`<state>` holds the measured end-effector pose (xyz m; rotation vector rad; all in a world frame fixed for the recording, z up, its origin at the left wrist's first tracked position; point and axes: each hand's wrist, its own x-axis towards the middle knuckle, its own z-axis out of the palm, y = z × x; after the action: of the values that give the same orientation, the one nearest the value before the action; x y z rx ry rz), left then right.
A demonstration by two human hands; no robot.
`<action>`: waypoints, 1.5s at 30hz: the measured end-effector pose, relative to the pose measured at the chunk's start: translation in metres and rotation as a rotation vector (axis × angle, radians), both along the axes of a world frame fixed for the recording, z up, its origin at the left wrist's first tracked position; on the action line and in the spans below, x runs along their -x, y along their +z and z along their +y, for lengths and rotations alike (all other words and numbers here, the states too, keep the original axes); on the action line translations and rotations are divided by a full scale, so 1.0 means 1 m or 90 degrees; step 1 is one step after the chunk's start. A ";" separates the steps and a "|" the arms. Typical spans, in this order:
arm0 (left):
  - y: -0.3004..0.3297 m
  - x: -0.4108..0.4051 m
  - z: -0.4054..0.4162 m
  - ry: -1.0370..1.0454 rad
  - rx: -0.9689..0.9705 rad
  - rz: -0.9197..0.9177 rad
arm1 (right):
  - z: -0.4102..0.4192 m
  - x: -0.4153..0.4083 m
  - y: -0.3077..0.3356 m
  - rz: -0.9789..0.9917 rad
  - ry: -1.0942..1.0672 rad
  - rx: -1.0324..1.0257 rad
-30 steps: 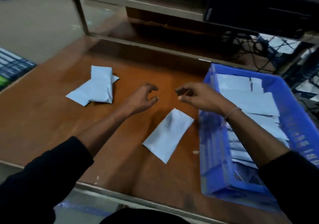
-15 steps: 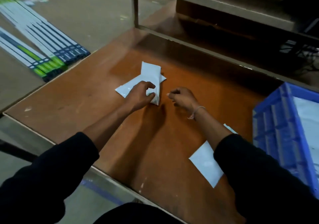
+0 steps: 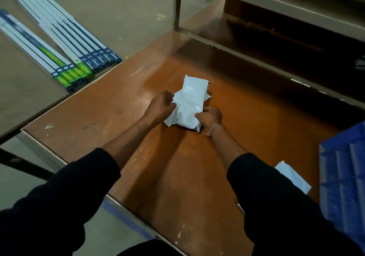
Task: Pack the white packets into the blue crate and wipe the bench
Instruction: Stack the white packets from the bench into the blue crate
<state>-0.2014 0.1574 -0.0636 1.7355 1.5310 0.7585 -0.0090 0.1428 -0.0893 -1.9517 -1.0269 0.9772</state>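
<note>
Packing step: my left hand (image 3: 161, 108) and right hand (image 3: 209, 117) both curl closed on the white packets (image 3: 188, 99), probably two stacked, mid-bench (image 3: 256, 117). Next I carry them right to the blue crate (image 3: 343, 176); another packet (image 3: 294, 176) lies near it; wiping undone

Left hand (image 3: 161, 107): now closed on the left edge of the white packets (image 3: 187, 105), no longer just touching them.
Right hand (image 3: 210, 117): now gripping their near right corner.
Packets: gathered together, possibly lifting.
</note>
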 end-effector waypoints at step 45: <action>0.018 -0.034 -0.031 -0.024 0.168 -0.300 | -0.047 -0.103 0.123 0.118 0.043 -0.085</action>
<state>-0.1670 0.1268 -0.0455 1.2765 1.2097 0.8335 0.0942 0.0957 0.0336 -1.6938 -1.0305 1.0777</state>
